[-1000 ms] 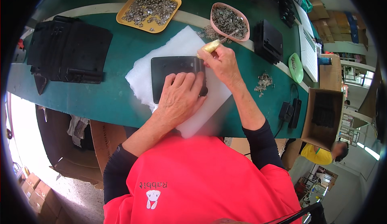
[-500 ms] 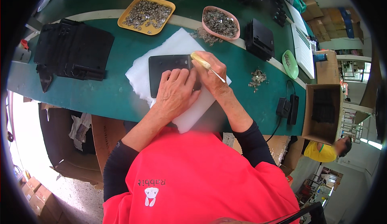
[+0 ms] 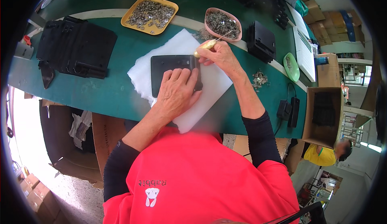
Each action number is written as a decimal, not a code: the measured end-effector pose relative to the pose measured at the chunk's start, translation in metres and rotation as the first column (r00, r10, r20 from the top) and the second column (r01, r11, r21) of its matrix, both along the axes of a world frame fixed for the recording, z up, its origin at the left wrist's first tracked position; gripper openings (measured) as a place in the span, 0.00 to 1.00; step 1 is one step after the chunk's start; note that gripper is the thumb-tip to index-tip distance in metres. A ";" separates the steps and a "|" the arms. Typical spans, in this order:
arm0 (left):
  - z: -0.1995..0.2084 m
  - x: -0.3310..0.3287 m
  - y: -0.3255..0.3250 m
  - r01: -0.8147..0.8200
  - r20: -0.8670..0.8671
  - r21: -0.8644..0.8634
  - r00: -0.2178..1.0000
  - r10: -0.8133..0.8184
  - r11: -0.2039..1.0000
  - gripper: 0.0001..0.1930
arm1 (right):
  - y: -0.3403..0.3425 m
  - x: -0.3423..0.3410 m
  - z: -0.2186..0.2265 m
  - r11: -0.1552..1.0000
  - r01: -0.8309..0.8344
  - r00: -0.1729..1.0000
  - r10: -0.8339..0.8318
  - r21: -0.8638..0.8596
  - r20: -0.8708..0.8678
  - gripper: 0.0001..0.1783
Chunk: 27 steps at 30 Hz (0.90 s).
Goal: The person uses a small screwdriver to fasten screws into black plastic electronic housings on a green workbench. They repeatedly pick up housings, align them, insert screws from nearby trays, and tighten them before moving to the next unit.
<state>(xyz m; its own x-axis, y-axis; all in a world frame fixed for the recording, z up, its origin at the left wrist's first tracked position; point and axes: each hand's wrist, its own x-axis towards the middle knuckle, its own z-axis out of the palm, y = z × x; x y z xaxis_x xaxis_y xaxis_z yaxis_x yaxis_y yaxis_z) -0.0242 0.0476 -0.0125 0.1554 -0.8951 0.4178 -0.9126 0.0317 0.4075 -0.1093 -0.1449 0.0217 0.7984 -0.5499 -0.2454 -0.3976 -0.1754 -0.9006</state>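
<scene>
My left hand [image 3: 176, 93] lies with its fingers stretched out on a flat black plastic panel [image 3: 162, 63], which rests on a white foam sheet [image 3: 147, 51]. My right hand [image 3: 224, 59] is closed round a yellow-handled tool [image 3: 207, 46] with a thin metal shaft, raised beyond the panel's upper right corner. Its shaft points up and right, with the tip over the pink dish [image 3: 240, 30] of small metal pieces. Whether the tip touches them, I cannot tell. The panel's lower part is hidden under my left hand.
A yellow tray [image 3: 162, 29] of small metal parts stands beyond the foam. Black plastic panels are stacked [image 3: 86, 48] at left, and a black case [image 3: 261, 42] is at right. Loose metal bits [image 3: 259, 78], a green dish [image 3: 295, 73] and black adapters [image 3: 284, 109] lie farther right.
My right hand has moved up and right off the panel's corner. The tool's shaft has swung from pointing down-right to up-right, over the pink dish. My left hand stays put.
</scene>
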 end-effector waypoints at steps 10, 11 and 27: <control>0.006 -0.003 -0.003 0.025 -0.020 -0.001 1.000 -0.025 1.000 0.29 | 0.027 0.006 -0.009 0.610 -0.088 0.994 0.106 -0.788 -0.029 0.14; 0.008 -0.003 0.000 0.014 -0.006 -0.009 1.000 -0.014 1.000 0.27 | 0.038 0.009 -0.006 0.568 -0.104 0.993 0.100 -0.816 -0.056 0.13; 0.000 -0.008 -0.001 0.047 0.107 -0.159 0.994 -0.030 0.986 0.19 | 0.057 0.004 -0.009 0.594 -0.026 0.997 -0.042 -0.804 -0.063 0.14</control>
